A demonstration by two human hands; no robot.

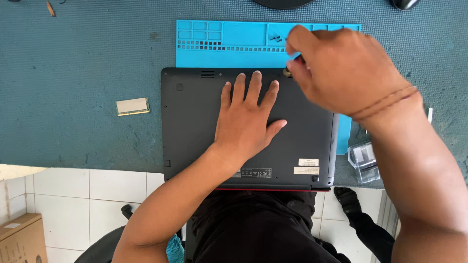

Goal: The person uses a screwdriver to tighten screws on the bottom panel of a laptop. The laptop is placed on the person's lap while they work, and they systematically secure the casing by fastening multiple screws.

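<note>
A dark grey laptop lies bottom side up on a teal desk mat. My left hand rests flat on its base, fingers spread toward the far edge. My right hand hovers over the laptop's far right corner, blurred by motion, its fingertips pinched around a small tool whose tip meets the base near the edge. What kind of tool it is cannot be made out.
A bright blue silicone parts mat with small compartments lies behind the laptop. A memory module sits to the left. A clear plastic case lies at the right. A cardboard box stands on the tiled floor.
</note>
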